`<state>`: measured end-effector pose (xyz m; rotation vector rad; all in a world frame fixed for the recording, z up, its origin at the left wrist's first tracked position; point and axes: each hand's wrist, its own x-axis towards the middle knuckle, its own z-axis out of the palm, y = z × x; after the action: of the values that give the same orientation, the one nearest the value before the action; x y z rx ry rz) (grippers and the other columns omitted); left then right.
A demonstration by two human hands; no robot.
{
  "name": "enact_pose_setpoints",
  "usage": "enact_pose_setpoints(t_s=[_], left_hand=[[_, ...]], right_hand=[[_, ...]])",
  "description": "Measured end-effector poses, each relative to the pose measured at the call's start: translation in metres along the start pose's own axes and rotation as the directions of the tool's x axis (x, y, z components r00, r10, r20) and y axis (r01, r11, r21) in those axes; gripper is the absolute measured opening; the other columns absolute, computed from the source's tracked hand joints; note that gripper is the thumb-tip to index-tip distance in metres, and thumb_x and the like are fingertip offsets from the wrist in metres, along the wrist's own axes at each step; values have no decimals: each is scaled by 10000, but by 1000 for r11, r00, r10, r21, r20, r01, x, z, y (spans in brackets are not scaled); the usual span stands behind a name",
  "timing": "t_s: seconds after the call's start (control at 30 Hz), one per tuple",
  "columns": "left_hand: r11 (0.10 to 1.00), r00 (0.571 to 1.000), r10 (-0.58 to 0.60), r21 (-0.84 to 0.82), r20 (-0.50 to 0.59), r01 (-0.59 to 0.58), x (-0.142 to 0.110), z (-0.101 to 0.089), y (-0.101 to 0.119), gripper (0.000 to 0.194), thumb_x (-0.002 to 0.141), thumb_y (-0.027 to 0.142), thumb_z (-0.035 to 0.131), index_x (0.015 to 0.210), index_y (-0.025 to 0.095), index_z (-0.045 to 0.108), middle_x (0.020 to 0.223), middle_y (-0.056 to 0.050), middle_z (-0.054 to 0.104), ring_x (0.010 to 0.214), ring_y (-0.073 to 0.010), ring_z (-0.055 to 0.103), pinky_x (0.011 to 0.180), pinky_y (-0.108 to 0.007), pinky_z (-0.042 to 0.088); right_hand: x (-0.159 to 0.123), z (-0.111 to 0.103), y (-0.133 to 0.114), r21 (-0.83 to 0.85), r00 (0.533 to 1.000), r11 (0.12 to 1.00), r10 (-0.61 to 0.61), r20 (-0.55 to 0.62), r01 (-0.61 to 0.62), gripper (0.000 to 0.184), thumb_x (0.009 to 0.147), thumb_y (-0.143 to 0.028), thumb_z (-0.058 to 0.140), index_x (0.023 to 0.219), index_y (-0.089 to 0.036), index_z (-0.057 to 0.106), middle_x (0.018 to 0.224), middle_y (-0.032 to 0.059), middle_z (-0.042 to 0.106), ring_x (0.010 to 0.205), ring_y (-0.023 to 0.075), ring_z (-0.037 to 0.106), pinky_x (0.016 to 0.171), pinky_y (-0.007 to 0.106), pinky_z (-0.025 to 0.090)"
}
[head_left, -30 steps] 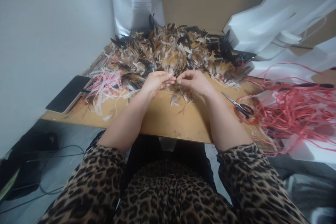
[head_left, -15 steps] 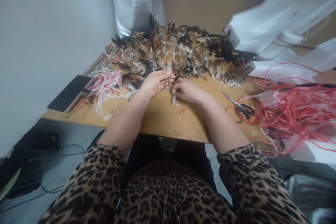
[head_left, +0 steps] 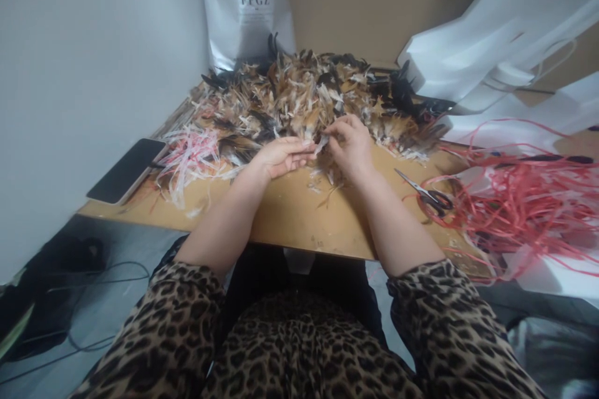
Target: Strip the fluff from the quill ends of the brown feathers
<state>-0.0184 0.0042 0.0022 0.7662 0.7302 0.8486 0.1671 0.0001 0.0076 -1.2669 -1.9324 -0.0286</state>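
Wood-toned counter (head_left: 299,218) before a brown panel (head_left: 355,6), grey wall (head_left: 93,43) at left. Heaped across the back: brown, black and white feathers (head_left: 299,90). Just before the heap, between both hands: pale wisp (head_left: 321,144). Right hand (head_left: 353,146): grip pinching the wisp. Left hand (head_left: 286,157): fingertips at its other end, unable to tell whether pinched. Noted at right: scissors (head_left: 428,194) beside red strips (head_left: 533,202). Noted at left: pink-and-white strips (head_left: 191,156), phone (head_left: 127,171). Behind feathers: silvery bag (head_left: 253,19) marked PPGZ.
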Motion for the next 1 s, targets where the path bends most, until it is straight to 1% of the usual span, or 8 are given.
enact_pose_setpoints(t_s=[0.13,0.27,0.43,0.5,0.57,0.63,0.77,1.0], left_hand=[[999,999,-27,36,35,26,0,0,-2,98,741,114,700,818,61,671,866,-134,723,682,-143,699,547,-181,505],[1000,1000,-8,30,25,7,0,3,-1,65,753,87,679,808,54,674,788,-112,718,640,-106,678,570,-169,506],[993,992,116,0,-54,-117,0,5,3,27,758,88,673,775,70,662,786,-81,717,630,-72,660,560,-139,488],[986,983,167,4,-77,-167,0,5,4,20,762,92,668,772,77,661,783,-71,718,626,-65,656,552,-132,483],[981,977,195,10,-87,-195,0,5,4,12,765,93,662,771,82,662,775,-63,719,627,-64,655,549,-129,481],[979,974,206,17,-94,-205,1,5,4,12,763,95,665,766,84,663,781,-65,722,634,-66,657,552,-129,481],[978,974,209,23,-92,-208,1,6,2,63,735,124,706,766,82,670,796,-80,723,645,-78,666,567,-143,487],[975,977,212,73,2,-212,1,5,-3,68,758,138,692,781,74,687,757,-76,719,663,-95,680,568,-142,490]], right_hand=[[-1,1,0,-15,1000,1000,11,-4,-11,231,792,-152,451,880,-211,655,964,81,605,956,242,552,835,404,399],[-2,2,-3,14,1000,1000,8,-9,-8,244,785,-141,445,908,-205,646,960,84,610,943,240,559,845,407,408],[-2,4,-4,50,988,996,81,-130,-75,310,786,-173,467,1068,-192,595,1014,98,587,933,231,557,846,399,435],[-2,6,-4,119,978,986,138,-158,-120,272,792,-201,477,1037,-181,595,1001,95,591,914,215,560,836,380,446],[-1,9,-5,226,971,959,205,-122,-174,217,801,-247,492,971,-175,605,957,83,609,875,197,566,804,356,460],[-1,10,-8,358,961,900,275,-22,-249,188,809,-312,515,894,-177,615,874,61,629,802,176,571,751,327,470],[-1,11,-17,583,911,704,362,197,-406,273,777,-452,598,764,-180,626,715,23,633,663,133,553,655,274,463],[-2,12,-24,742,824,415,461,328,-527,370,591,-506,766,672,-187,596,628,-16,615,550,82,510,536,208,426]])
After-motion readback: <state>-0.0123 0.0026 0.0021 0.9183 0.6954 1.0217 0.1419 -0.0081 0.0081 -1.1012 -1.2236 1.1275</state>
